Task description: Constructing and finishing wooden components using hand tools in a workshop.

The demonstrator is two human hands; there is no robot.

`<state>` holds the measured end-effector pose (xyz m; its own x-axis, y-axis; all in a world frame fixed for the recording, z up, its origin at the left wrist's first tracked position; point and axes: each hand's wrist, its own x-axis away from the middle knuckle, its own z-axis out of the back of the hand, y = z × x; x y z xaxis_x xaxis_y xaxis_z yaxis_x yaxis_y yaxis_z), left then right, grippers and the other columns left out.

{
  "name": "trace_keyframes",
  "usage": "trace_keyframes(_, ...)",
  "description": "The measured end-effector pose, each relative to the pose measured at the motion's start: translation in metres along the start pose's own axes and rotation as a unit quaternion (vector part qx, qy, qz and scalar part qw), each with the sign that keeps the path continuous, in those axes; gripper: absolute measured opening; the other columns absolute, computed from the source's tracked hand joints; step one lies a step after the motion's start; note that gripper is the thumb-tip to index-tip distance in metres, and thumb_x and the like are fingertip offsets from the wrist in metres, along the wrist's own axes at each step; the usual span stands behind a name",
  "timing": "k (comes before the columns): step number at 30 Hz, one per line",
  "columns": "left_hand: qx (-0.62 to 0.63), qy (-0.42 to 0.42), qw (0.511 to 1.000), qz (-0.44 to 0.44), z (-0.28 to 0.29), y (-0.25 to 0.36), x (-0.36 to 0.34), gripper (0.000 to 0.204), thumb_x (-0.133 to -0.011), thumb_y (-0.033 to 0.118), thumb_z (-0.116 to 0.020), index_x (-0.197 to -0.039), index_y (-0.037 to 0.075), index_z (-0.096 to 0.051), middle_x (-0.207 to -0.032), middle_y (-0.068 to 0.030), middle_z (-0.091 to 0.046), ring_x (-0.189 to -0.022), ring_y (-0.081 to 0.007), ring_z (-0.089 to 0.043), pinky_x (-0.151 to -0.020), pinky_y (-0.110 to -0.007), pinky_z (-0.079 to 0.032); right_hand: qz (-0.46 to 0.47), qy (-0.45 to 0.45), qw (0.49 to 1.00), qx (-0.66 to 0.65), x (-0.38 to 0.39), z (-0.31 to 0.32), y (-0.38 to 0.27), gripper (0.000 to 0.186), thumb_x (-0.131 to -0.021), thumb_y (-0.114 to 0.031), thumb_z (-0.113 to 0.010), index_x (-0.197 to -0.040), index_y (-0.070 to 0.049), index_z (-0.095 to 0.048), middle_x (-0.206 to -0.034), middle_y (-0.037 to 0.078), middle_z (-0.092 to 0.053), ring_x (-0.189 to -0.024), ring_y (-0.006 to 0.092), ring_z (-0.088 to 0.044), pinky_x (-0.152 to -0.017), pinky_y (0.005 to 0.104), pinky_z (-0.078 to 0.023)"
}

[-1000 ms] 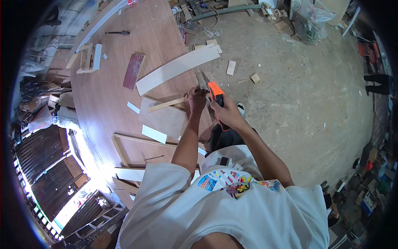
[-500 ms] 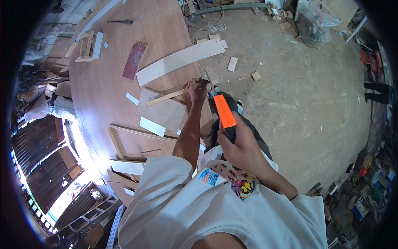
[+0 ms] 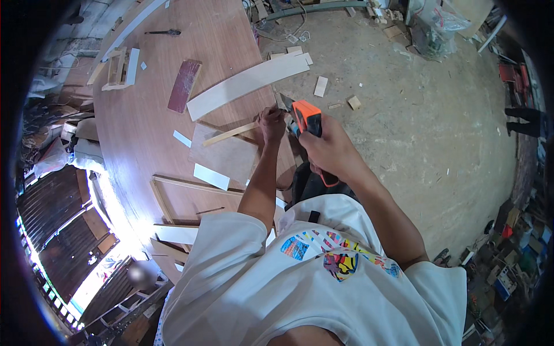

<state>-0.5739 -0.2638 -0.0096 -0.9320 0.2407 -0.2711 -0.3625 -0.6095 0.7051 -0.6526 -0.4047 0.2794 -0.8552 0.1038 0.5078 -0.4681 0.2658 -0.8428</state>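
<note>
My left hand (image 3: 271,123) is closed around one end of a narrow wooden strip (image 3: 229,134), pressing it down at the right edge of the table. The strip's other end reaches left over a thin square board (image 3: 222,151). My right hand (image 3: 332,149) grips the orange and black handle of a handsaw (image 3: 307,109). Its blade, only partly visible, comes close beside my left fingers at the table edge. Whether the teeth touch the strip cannot be made out.
On the wooden table (image 3: 138,121) lie a long pale board (image 3: 248,83), a dark red block (image 3: 185,86), white offcuts (image 3: 211,176) and a wooden frame (image 3: 158,199). Wood scraps (image 3: 321,86) are scattered on the concrete floor. A plastic bag (image 3: 435,32) stands at the far right.
My right hand has moved up and forward with the saw, bringing its handle nearer the table edge and turning it. The left hand keeps its place on the strip.
</note>
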Motion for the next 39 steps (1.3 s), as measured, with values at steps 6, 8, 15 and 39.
trace_keyframes(6,0.041,-0.009,0.997,0.057,-0.013,0.021,-0.004,0.007,-0.061,0.013,-0.069,-0.068,0.013,-0.067,-0.077,-0.0012,-0.059,-0.077,-0.022,-0.056,-0.078,-0.038,-0.036,0.012,0.033,0.999,0.02,-0.055,0.003,0.041,0.008,-0.079,-0.007,-0.047,-0.077,-0.001,-0.043,-0.05,0.002,-0.042,-0.037,0.0101,-0.042,-0.034,0.026,-0.035)
trace_keyframes(8,0.014,0.033,0.998,0.043,-0.004,0.011,0.002,0.006,-0.061,0.014,-0.068,-0.067,0.014,-0.067,-0.075,-0.001,-0.059,-0.077,-0.0219,-0.056,-0.078,-0.038,-0.036,0.001,0.0,0.999,0.042,-0.044,-0.012,0.023,0.008,-0.078,-0.008,-0.048,-0.077,-0.001,-0.044,-0.05,0.002,-0.042,-0.038,0.0108,-0.044,-0.034,0.0264,-0.036)
trace_keyframes(15,0.004,-0.038,0.998,0.059,-0.013,0.007,-0.002,0.007,-0.063,0.015,-0.067,-0.069,0.012,-0.068,-0.081,-0.0028,-0.059,-0.084,-0.0228,-0.054,-0.08,-0.04,-0.035,-0.015,0.002,1.0,0.022,-0.073,0.007,0.014,0.011,-0.074,-0.007,-0.048,-0.069,0.003,-0.052,-0.05,0.008,-0.049,-0.038,0.0164,-0.049,-0.034,0.0303,-0.037)
trace_keyframes(39,-0.033,-0.07,0.992,0.095,-0.006,-0.004,-0.001,0.013,-0.067,0.025,-0.071,-0.072,0.014,-0.069,-0.084,-0.0024,-0.06,-0.086,-0.0226,-0.054,-0.08,-0.04,-0.036,-0.085,-0.004,0.995,0.043,-0.114,-0.002,-0.005,0.012,-0.072,-0.003,-0.05,-0.062,0.002,-0.045,-0.05,0.009,-0.045,-0.039,0.019,-0.047,-0.034,0.034,-0.037)
